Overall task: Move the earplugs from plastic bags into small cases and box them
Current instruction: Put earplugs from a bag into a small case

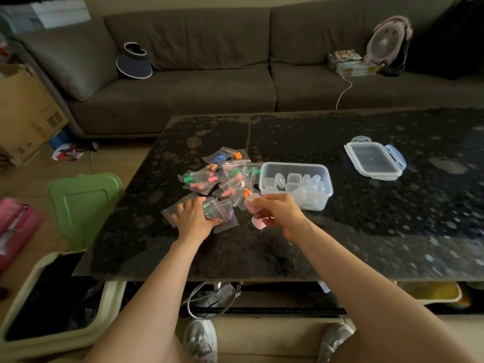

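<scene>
left hand (195, 214) lies on a bag (222, 205) at the table's (340, 244) near side, likely to lift it (pinching or flat: cannot tell) | right hand (277, 210) fingers curled round open small case (252, 204) with pink earplugs (259, 224), just beside box (296, 184) for a short drop | lid (374, 159) well apart, box mouth free

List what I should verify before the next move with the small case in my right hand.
1. The right hand holds the small case: ok.
2. The small case snapped shut: cannot tell.
3. The storage box open, its lid apart on the table: ok.
4. The left hand on a bag, grip firm: cannot tell.
5. More filled bags waiting: ok.
</scene>
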### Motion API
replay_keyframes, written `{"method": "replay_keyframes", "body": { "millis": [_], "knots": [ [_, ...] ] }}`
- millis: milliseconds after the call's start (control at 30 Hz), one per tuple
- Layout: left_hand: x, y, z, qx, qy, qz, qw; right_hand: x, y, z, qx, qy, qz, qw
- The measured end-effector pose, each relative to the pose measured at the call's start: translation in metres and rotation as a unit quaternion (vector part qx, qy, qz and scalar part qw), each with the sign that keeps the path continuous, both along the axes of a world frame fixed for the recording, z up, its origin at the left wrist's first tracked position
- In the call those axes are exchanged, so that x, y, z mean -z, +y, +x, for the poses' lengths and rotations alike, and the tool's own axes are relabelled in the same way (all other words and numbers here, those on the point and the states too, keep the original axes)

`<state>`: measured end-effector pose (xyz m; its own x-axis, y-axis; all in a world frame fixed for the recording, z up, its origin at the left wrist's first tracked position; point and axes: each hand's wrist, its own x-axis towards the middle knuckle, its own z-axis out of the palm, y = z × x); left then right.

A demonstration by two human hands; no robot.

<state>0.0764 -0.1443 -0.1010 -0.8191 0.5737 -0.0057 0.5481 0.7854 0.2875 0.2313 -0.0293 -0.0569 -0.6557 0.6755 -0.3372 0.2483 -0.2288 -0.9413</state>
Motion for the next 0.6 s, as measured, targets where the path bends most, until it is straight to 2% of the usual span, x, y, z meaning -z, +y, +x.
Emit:
{"method": "replay_keyframes", "body": {
  "millis": [200, 333, 467, 533, 600],
  "knots": [
    [-0.001, 0.002, 0.003, 0.016, 0.059, 0.020, 0.998, 0.000, -0.004, 0.001, -0.047, -0.001, -0.014, 0.999],
    [-0.020, -0.004, 0.002, -0.019, 0.068, 0.174, 0.982, -0.001, -0.004, -0.001, -0.071, -0.004, -0.004, 0.997],
    [-0.061, -0.031, -0.017, -0.120, -0.012, 0.296, 0.947, 0.001, -0.007, -0.006, -0.088, 0.005, -0.007, 0.996],
    [-0.075, -0.055, -0.042, -0.150, -0.067, 0.323, 0.932, 0.002, -0.013, -0.012, -0.095, 0.013, -0.011, 0.995],
    [-0.085, -0.085, -0.070, -0.182, -0.085, 0.333, 0.921, 0.001, -0.021, -0.021, -0.105, 0.023, -0.019, 0.994]
  ]
}}
